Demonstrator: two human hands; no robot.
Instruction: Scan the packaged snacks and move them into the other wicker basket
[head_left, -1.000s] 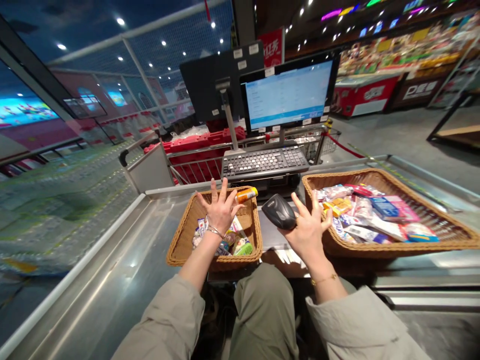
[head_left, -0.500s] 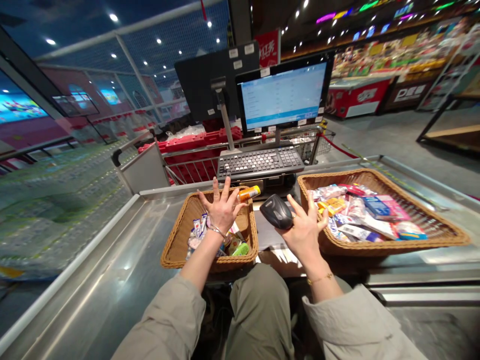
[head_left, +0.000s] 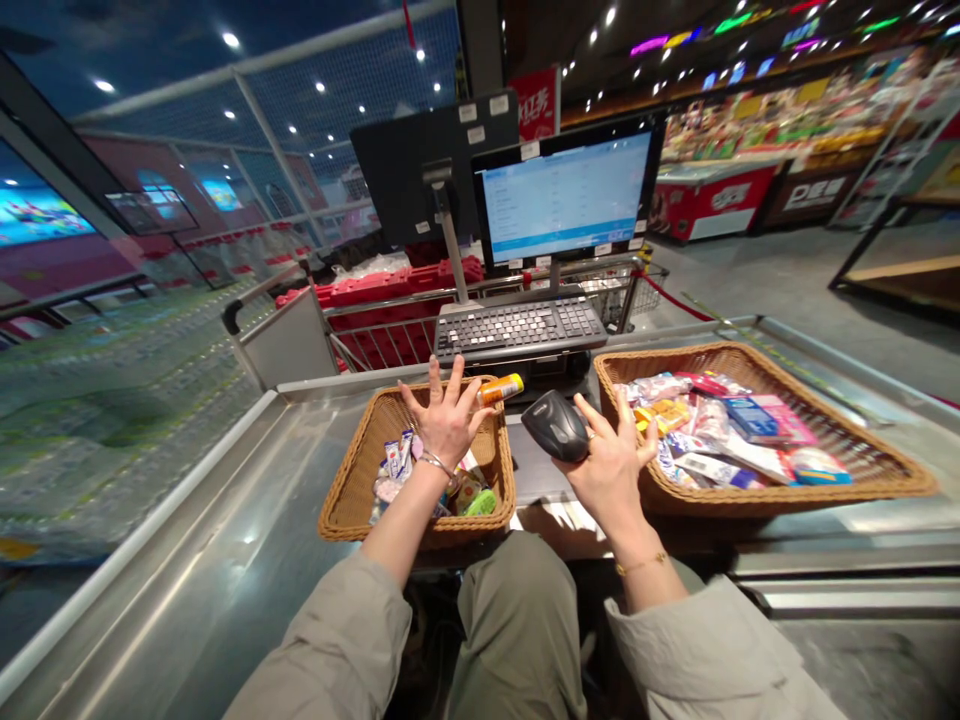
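My left hand is over the smaller wicker basket, fingers spread. An orange tube with a yellow cap sticks out rightward between its thumb and forefinger; the grip itself is partly hidden. My right hand hovers between the two baskets, its visible fingers fanned out. A black handheld barcode scanner rests against its thumb side, with the handle hidden by the hand. Small packets and a green item lie in the smaller basket.
A larger wicker basket on the right holds several snack packets. Beyond the baskets stand a keyboard and a lit monitor. The metal counter stretches to the left. A shopping cart is behind it.
Both hands shift very slightly, the tube and the scanner moving along with them. The baskets slip a little left in the picture. Finger poses look the same.
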